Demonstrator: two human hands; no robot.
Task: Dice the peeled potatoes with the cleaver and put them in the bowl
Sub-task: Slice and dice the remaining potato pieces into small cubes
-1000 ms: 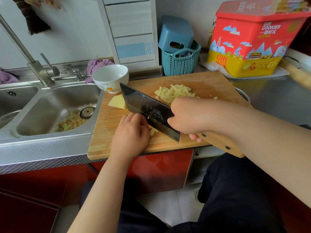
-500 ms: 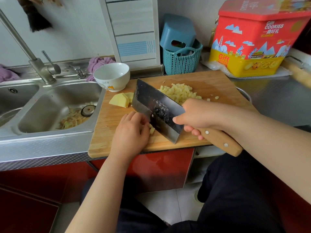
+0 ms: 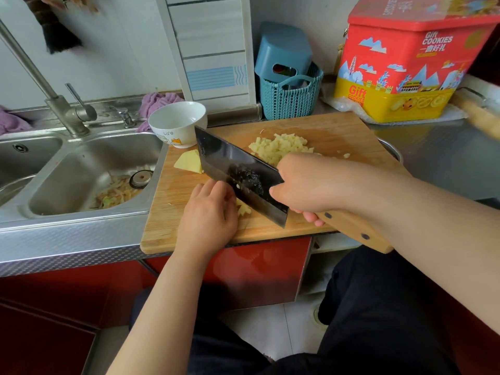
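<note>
A wooden cutting board lies on the counter. My right hand grips the wooden handle of a dark cleaver, whose blade slants across the board with its edge down by my left fingers. My left hand curls over a potato piece that is mostly hidden beneath it. A heap of diced potato sits behind the blade. A larger uncut potato chunk lies at the board's far left, near an empty white bowl.
A steel sink with peelings in it adjoins the board's left edge, with a tap behind. A teal basket and a red and yellow cookie tin stand behind the board. A metal rim shows at the board's right.
The cleaver rose and tilted up half a second ago, then came back down beside my left fingers. My left hand has stayed on the potato piece.
</note>
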